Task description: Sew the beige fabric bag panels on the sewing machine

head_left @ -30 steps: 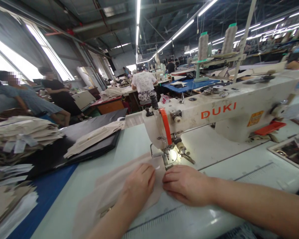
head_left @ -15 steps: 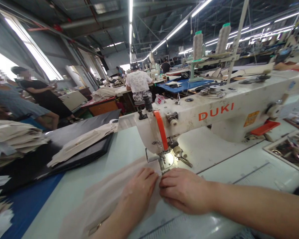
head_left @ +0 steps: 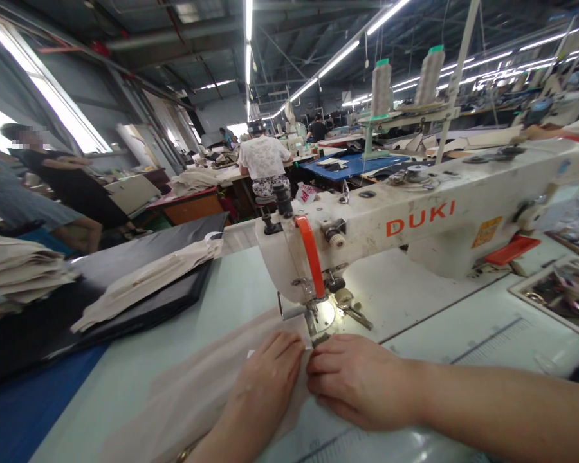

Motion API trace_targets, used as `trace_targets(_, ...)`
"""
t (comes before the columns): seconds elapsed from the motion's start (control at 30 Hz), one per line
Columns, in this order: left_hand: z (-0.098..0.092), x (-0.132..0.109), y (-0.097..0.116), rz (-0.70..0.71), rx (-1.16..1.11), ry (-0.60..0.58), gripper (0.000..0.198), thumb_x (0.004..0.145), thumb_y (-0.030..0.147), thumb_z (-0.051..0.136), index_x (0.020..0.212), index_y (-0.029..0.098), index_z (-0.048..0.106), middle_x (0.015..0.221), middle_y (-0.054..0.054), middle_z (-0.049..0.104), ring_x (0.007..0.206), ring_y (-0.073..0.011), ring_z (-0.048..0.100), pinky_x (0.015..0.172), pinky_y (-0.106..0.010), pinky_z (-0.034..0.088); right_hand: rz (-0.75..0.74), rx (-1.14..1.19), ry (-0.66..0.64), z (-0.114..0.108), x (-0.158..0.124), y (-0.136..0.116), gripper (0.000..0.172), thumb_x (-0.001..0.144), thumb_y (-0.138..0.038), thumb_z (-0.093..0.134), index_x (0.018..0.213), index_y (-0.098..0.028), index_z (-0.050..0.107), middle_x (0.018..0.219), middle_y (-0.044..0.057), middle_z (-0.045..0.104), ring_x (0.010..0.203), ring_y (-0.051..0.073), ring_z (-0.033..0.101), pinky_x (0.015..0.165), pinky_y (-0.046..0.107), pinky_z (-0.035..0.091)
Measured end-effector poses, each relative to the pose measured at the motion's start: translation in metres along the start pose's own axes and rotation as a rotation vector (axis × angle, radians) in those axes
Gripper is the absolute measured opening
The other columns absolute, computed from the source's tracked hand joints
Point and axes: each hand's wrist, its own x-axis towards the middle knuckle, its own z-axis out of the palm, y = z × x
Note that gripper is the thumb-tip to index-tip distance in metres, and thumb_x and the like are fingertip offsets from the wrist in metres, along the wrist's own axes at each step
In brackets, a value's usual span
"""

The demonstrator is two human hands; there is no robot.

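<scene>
Both hands flat on the beige fabric piece [head_left: 207,392], w/ left hand [head_left: 265,379] & right hand [head_left: 361,382] meeting just below the presser foot [head_left: 318,334] of the sewing machine [head_left: 415,218], prob. to keep the edge aligned. Fingers together, pressing cloth onto the desk [head_left: 463,321], not gripping.
</scene>
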Motion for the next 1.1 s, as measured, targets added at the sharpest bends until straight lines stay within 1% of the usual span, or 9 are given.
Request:
trace_targets(0.17,0.001,0.000,0.001,0.002,0.023,-0.015,0.036,0.094,0.002,0.035,0.085,0.017,0.066,0.086,-0.006,0.071,0.082,-0.0202,0.066,0.077,-0.034,0.059,-0.002,0.008,0.002,0.000,0.000,0.000,0.021,0.096,-0.025,0.050,0.097,-0.015,0.068,0.096,0.005,0.070,0.094,0.020,0.059,0.091,0.033,0.045)
trace_targets(0.4,0.003,-0.004,-0.001,-0.033,-0.003,-0.101,0.035,0.094,0.003,0.036,0.091,0.018,0.068,0.091,-0.006,0.071,0.087,-0.0207,0.066,0.082,-0.036,0.058,0.023,0.032,-0.017,-0.002,0.001,-0.001,0.022,0.096,-0.024,0.050,0.100,-0.015,0.069,0.097,0.006,0.070,0.095,0.021,0.060,0.091,0.034,0.046)
trace_targets(0.53,0.003,-0.005,0.002,-0.101,-0.041,-0.142,0.027,0.095,0.006,0.042,0.093,0.019,0.066,0.093,-0.006,0.070,0.089,-0.0208,0.065,0.082,-0.037,0.057,0.022,0.073,-0.005,-0.005,0.000,-0.003,0.020,0.095,-0.023,0.050,0.098,-0.015,0.069,0.095,0.008,0.070,0.095,0.021,0.061,0.092,0.034,0.047)
trace_targets(0.63,0.001,-0.005,0.007,-0.162,-0.045,-0.193,0.024,0.096,0.007,0.045,0.091,0.020,0.064,0.092,-0.004,0.068,0.088,-0.0196,0.064,0.080,-0.035,0.056,0.064,0.144,0.002,-0.007,0.000,-0.006,0.021,0.095,-0.019,0.050,0.100,-0.016,0.069,0.096,0.008,0.070,0.096,0.021,0.062,0.094,0.033,0.048)
trace_targets(0.77,0.001,-0.004,0.012,-0.192,-0.024,-0.239,0.020,0.096,0.008,0.047,0.088,0.019,0.062,0.092,-0.004,0.066,0.088,-0.0191,0.063,0.079,-0.034,0.055,0.078,0.218,0.042,-0.003,-0.002,-0.007,0.024,0.094,-0.014,0.049,0.104,-0.017,0.070,0.100,0.008,0.070,0.100,0.022,0.063,0.098,0.035,0.047)
trace_targets(0.93,0.001,-0.004,0.013,-0.205,-0.024,-0.252,0.018,0.097,0.010,0.048,0.088,0.019,0.061,0.090,-0.004,0.065,0.087,-0.0192,0.062,0.078,-0.033,0.054,0.056,0.235,0.087,0.001,-0.002,-0.007,0.026,0.094,-0.013,0.048,0.104,-0.018,0.071,0.101,0.009,0.070,0.100,0.021,0.063,0.098,0.034,0.048)
trace_targets(1.1,-0.001,-0.004,0.012,-0.222,-0.052,-0.246,0.018,0.095,0.008,0.049,0.088,0.019,0.061,0.090,-0.003,0.065,0.086,-0.0190,0.063,0.076,-0.032,0.055,0.042,0.225,0.096,-0.002,-0.001,-0.004,0.025,0.094,-0.013,0.047,0.099,-0.018,0.071,0.097,0.008,0.070,0.096,0.020,0.063,0.095,0.032,0.048)
